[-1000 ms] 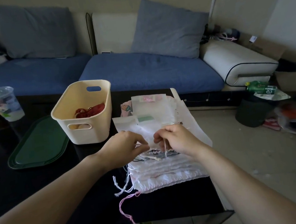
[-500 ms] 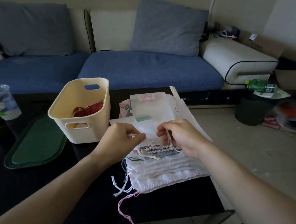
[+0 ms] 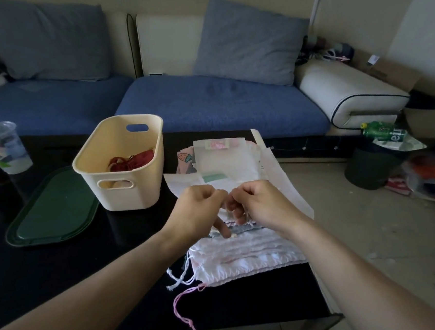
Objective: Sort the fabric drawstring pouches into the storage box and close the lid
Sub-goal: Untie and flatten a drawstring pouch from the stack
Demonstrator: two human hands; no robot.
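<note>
Black glossy table [image 3: 61,275] before a blue sofa [image 3: 205,107]. Both hands, left hand [image 3: 197,212] and right hand [image 3: 263,203], pinching drawstrings atop stacked pouches [image 3: 247,255], right of cream box [image 3: 123,169]; green lid [image 3: 52,209] farther left.

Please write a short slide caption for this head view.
Both hands work at stacked pouches beside the cream box.

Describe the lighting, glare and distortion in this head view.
Head view: dim, soft light; the glossy black table shows faint reflections, no harsh glare; wide-angle bending curves the blue sofa edges; both hands slightly soft over the white fabric pouches.
</note>
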